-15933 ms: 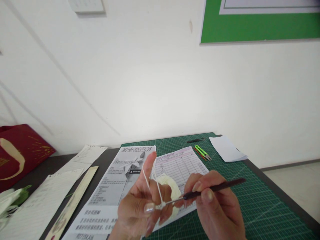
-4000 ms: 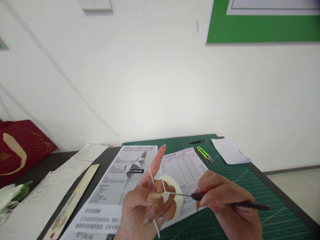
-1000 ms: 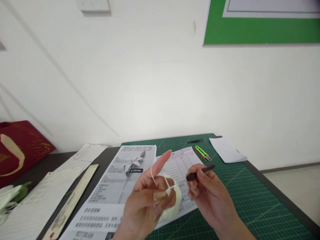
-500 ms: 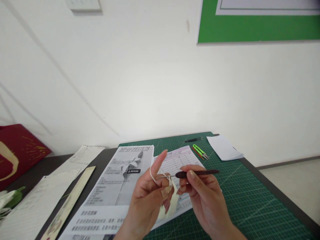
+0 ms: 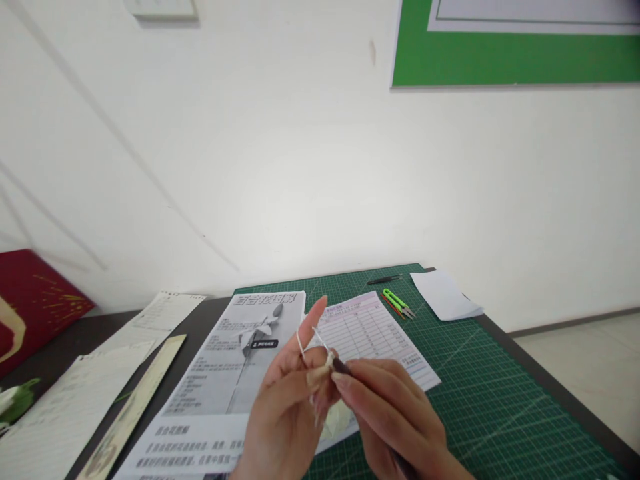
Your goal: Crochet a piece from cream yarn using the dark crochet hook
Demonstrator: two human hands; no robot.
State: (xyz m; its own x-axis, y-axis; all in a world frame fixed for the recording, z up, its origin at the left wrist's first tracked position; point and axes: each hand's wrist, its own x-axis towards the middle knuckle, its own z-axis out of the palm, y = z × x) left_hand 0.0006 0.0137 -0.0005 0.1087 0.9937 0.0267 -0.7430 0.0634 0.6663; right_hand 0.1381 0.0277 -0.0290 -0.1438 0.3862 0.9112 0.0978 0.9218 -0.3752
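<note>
My left hand (image 5: pixel 293 400) pinches a small piece of cream crochet work (image 5: pixel 336 421) between thumb and fingers. Its index finger points up, with white yarn (image 5: pixel 300 341) looped around it. In my right hand (image 5: pixel 395 413) is a crochet hook with a dark brown handle (image 5: pixel 341 366). The handle's front end lies at the left fingertips and its back end shows below the palm. The hook's thin metal shaft (image 5: pixel 323 339) angles up and left beside the raised finger, close to the yarn. Most of the crochet piece is hidden behind both hands.
Under the hands lie a printed pattern sheet (image 5: pixel 200 427) and a lined form (image 5: pixel 360 327) on a green cutting mat (image 5: pixel 500 400). Green thread snips (image 5: pixel 395 301), black tweezers (image 5: pixel 384 280) and white paper (image 5: pixel 443 297) lie behind. At left are a ruler (image 5: pixel 135 407), handwritten sheets (image 5: pixel 75 400) and a red bag (image 5: pixel 40 307).
My right hand has turned and moved left against the left fingers. The hook, level before, now has its tip pointing up and its handle slanting down. The left hand keeps its hold.
</note>
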